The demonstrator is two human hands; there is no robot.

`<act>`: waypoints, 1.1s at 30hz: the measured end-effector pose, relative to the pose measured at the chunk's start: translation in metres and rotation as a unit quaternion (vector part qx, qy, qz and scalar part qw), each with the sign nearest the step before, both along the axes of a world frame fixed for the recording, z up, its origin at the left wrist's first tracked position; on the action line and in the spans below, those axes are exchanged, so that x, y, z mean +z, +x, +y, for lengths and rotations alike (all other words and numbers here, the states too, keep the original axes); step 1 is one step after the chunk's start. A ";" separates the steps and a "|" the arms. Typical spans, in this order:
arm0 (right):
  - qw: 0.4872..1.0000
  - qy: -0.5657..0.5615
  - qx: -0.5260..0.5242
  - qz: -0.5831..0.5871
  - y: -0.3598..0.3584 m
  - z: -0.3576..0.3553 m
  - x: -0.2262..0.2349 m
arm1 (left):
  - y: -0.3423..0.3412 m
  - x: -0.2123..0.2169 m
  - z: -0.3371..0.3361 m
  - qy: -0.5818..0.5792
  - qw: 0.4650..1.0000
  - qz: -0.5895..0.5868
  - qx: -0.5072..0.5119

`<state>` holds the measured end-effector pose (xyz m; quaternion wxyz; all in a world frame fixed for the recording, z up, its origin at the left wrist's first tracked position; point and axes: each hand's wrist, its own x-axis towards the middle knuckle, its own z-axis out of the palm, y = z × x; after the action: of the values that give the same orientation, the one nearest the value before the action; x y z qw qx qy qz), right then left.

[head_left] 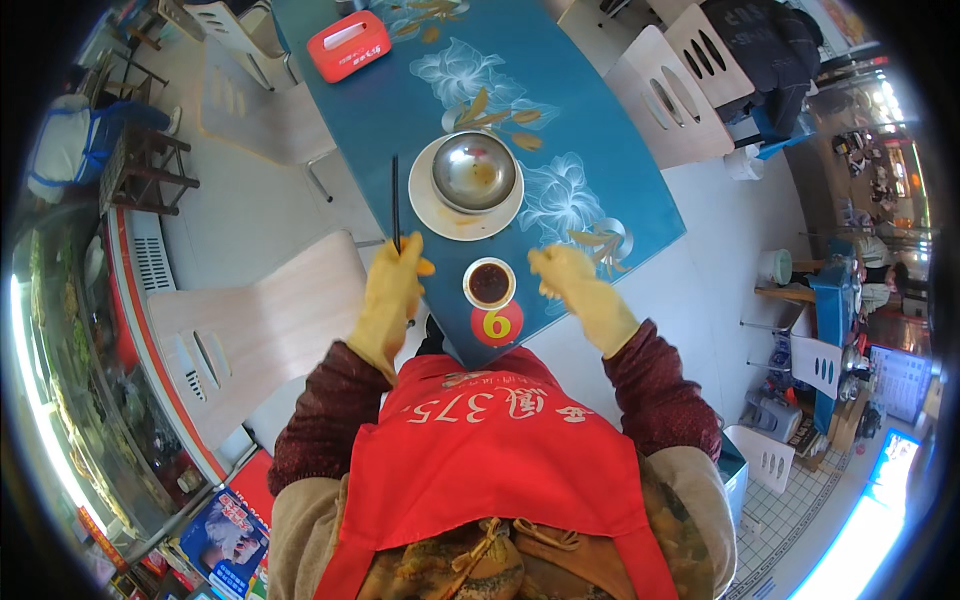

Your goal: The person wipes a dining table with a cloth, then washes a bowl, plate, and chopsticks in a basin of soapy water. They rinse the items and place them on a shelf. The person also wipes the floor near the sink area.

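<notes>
Both my hands wear yellow gloves. My left hand (396, 285) is closed round a pair of dark chopsticks (395, 195), which point away from me over the table's left edge. On the right, my right hand (570, 278) hovers by the table edge with its fingers curled; whatever may be inside them is hidden. Between the hands stands a small white bowl of dark brown sauce (489, 284), touched by neither. Just beyond it, a steel bowl (476, 172) with a little residue sits on a white plate (437, 211) that has a brownish smear near its front.
The blue table (400, 120) has printed white flowers and a round red sticker (497, 325) near me. A red box (348, 47) lies at its far left. Pale chairs (260, 310) flank both sides. A person in dark clothes (765, 50) is at the far right.
</notes>
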<state>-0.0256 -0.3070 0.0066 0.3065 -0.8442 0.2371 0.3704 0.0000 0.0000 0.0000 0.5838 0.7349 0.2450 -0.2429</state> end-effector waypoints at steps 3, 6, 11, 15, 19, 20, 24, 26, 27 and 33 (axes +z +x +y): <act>0.995 0.061 -0.040 0.061 -0.043 0.024 -0.013 | -0.060 -0.003 -0.008 -0.030 0.997 0.076 -0.006; 0.987 0.135 -0.082 0.040 -0.048 0.034 -0.035 | -0.073 -0.016 -0.036 -0.119 0.990 0.072 0.008; 0.954 0.229 -0.192 0.026 -0.064 0.054 -0.054 | -0.075 -0.018 -0.047 -0.135 0.988 0.069 0.025; 0.938 0.250 -0.240 -0.016 -0.067 0.060 -0.037 | -0.073 -0.008 -0.048 -0.126 0.990 0.066 0.021; 0.915 0.322 -0.217 -0.113 -0.076 0.049 0.022 | -0.073 0.008 -0.035 -0.111 0.992 0.066 -0.002; 0.911 0.326 -0.215 -0.130 -0.075 0.047 0.040 | -0.073 0.012 -0.030 -0.127 0.989 0.070 0.005; 0.897 0.351 -0.172 -0.208 -0.055 0.034 0.097 | -0.074 0.026 -0.005 -0.147 0.986 0.064 0.041; 0.932 0.296 -0.114 -0.175 -0.026 0.024 0.115 | -0.076 0.032 0.008 -0.148 0.986 0.050 0.060; 0.912 0.314 -0.064 -0.255 -0.024 0.023 0.123 | -0.077 0.036 0.014 -0.151 0.985 0.056 0.062; 0.856 0.397 -0.039 -0.330 0.033 0.016 0.114 | -0.089 0.045 0.033 -0.151 0.985 0.032 0.082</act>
<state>0.0077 -0.2910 0.1208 0.6901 -0.7134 -0.0122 0.1208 -0.0887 0.0328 0.0448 0.6980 0.6078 0.2832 -0.2515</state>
